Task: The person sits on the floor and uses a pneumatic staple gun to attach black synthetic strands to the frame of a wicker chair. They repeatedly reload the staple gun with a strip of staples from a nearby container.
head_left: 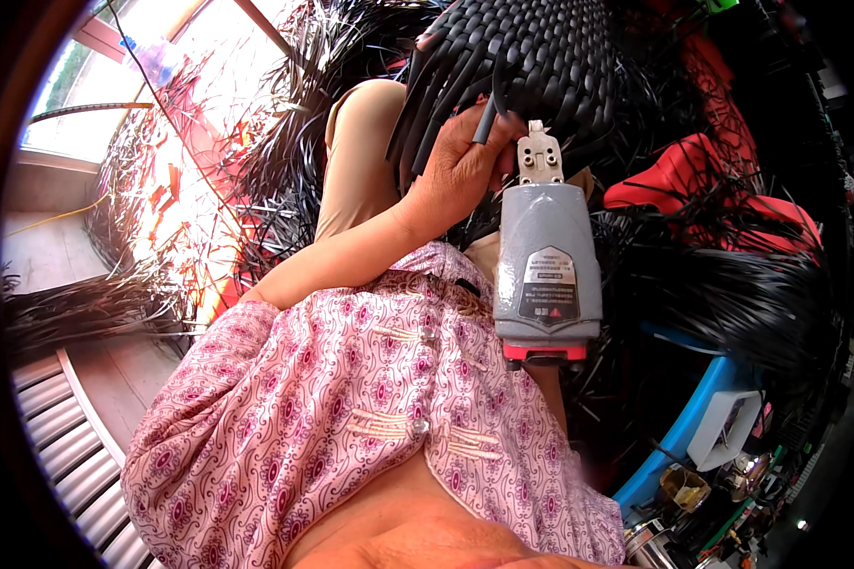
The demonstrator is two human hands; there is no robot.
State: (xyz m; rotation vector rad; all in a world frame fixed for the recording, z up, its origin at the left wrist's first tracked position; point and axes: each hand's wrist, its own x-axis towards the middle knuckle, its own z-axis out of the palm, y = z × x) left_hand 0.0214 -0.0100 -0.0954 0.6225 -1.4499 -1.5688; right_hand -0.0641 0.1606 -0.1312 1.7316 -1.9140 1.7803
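Observation:
A woven black piece [531,57] of flat plastic strips hangs above my lap, with loose strip ends along its lower left edge. My left hand [460,171] is closed at that edge, fingers bent around a black strip [486,121]. Just right of those fingers is the metal nose of a grey power staple gun [548,256], with a dark label and a red rear end. The gun is held up in front of my patterned shirt. Part of my right forearm [548,389] shows below it; the gun's body hides my right hand on its handle.
Heaps of loose black strips [294,123] lie to the left and far side. More bundles [731,303] and a red plastic piece [669,175] are on the right. A blue tray [678,436] with a white container [724,430] and small items stands lower right. A slatted seat [71,446] is lower left.

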